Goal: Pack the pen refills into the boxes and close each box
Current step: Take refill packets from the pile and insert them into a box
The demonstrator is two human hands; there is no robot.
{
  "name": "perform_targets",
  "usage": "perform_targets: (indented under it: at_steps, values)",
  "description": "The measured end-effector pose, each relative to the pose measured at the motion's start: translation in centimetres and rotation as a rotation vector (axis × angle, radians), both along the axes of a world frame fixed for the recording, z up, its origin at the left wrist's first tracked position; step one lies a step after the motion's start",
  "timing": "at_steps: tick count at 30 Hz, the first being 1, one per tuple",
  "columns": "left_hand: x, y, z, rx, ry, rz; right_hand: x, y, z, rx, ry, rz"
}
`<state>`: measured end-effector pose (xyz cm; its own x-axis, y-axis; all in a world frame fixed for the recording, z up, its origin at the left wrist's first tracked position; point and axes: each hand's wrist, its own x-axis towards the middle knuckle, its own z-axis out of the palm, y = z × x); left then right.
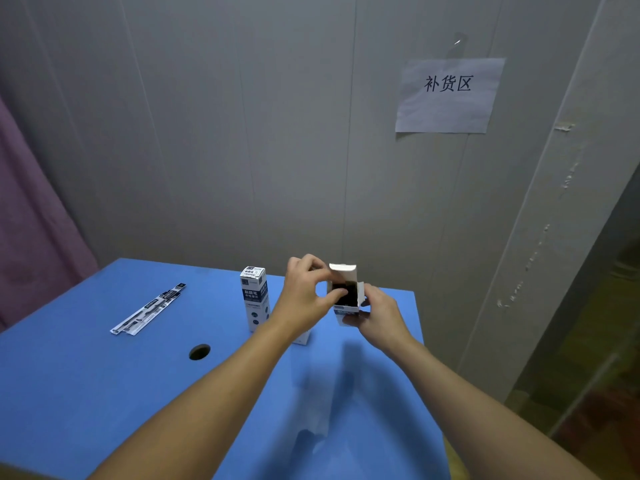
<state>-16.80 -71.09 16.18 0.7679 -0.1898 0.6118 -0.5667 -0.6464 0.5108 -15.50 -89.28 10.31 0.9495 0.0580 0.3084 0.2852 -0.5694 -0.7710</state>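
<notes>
Hands hold one open box [347,295] above the blue table [104,393]: right hand [379,317] grips its base, left hand [308,296] pinches at its mouth. Closed box [255,299] stands at 9 o'clock from it, loose refills [149,310] lie farther that way.

Closed box [255,298] perhaps crowding left approach.

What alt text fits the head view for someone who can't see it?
Above a blue table, the right hand holds an open refill box with its lid flap up while the left hand reaches its fingers into the opening. A closed box stands upright nearby, and loose pen refills lie to the left.
</notes>
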Motion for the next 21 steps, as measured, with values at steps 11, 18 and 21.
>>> perform_targets:
  at_steps: [11,18,21]
  values:
    - [0.7,-0.3,-2.4,-0.058,-0.016,0.076,0.2,-1.0,-1.9,-0.112,0.108,-0.001]
    - [-0.8,4.2,-5.7,-0.052,0.088,0.221,2.0,-3.6,-4.0,-0.179,0.25,-0.119]
    - [-2.1,6.8,-7.3,0.001,0.144,0.323,2.9,-4.1,-5.0,-0.156,0.302,-0.154]
